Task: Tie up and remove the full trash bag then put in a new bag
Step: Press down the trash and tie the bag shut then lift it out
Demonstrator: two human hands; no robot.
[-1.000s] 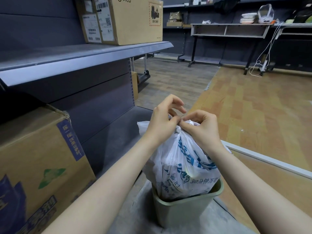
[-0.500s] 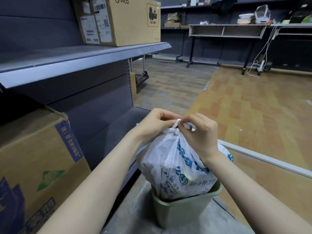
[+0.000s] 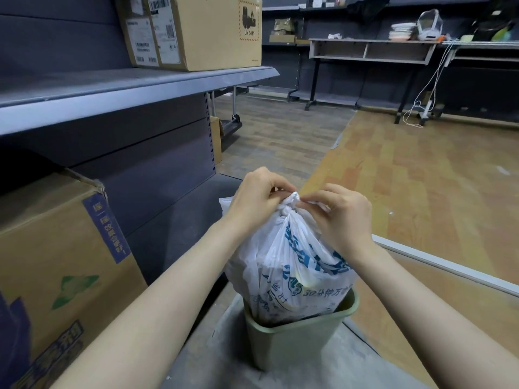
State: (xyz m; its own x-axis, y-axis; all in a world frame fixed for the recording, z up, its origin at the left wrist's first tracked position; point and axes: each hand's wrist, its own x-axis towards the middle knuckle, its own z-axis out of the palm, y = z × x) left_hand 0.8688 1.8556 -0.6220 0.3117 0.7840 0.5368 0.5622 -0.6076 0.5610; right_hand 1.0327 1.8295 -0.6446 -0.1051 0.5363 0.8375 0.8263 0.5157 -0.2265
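Note:
A full white trash bag (image 3: pixel 292 265) with blue print stands in a small pale green bin (image 3: pixel 303 332) on the grey floor in front of me. Its top is gathered into a knot (image 3: pixel 292 199). My left hand (image 3: pixel 258 197) pinches the twisted plastic on the knot's left side with curled fingers. My right hand (image 3: pixel 342 214) pinches the plastic on the knot's right side. Most of the bag bulges above the bin's rim. No new bag is in view.
A grey metal shelf unit (image 3: pixel 134 85) runs along the left, with a cardboard box (image 3: pixel 56 276) on its low shelf and another box (image 3: pixel 196 29) on the upper shelf. Wooden floor (image 3: pixel 421 178) stretches to the right. Desks (image 3: pixel 370 49) and white cables (image 3: pixel 427 88) line the far wall.
My hands have worked the gathered top into a tighter knot; the left fingers, spread above the bag a second ago, are now curled onto the plastic. The bag stays in the bin.

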